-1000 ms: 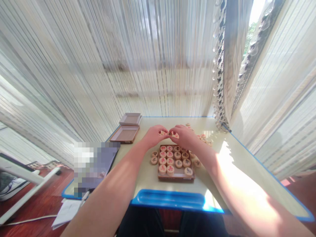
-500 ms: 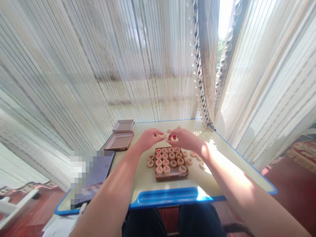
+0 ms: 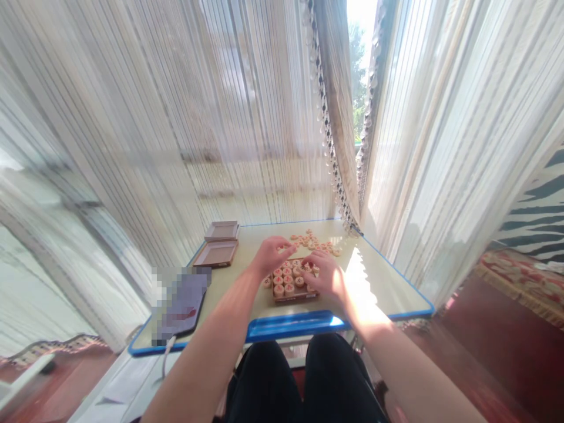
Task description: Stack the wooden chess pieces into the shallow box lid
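Note:
A shallow brown box (image 3: 296, 301) in front of me holds rows of round wooden Chinese chess pieces (image 3: 278, 290) with red or dark characters. Over its right half is my right hand (image 3: 326, 271), bent downward with thumb and fingers closed around a Chinese chess piece (image 3: 307, 267); the fingers partly cover it and its neighbours. My left hand (image 3: 272, 254) hovers at the box's far left corner. Its fingers are curved and its thumb stands apart, with nothing visible between them. Another piece (image 3: 267, 282) lies against the box's left side.
Beyond the box, several loose pieces (image 3: 311, 239) are scattered on the cream table (image 3: 383, 288) with its blue edge. Two shallow trays (image 3: 218, 254) stand at the far left. A tablet (image 3: 187, 305), partly pixelated, lies near the left edge, with a cable (image 3: 166, 355).
My hands have moved apart. The right has come nearer, down over the box's right side; the left stays near its far left corner. The view has shifted to the right.

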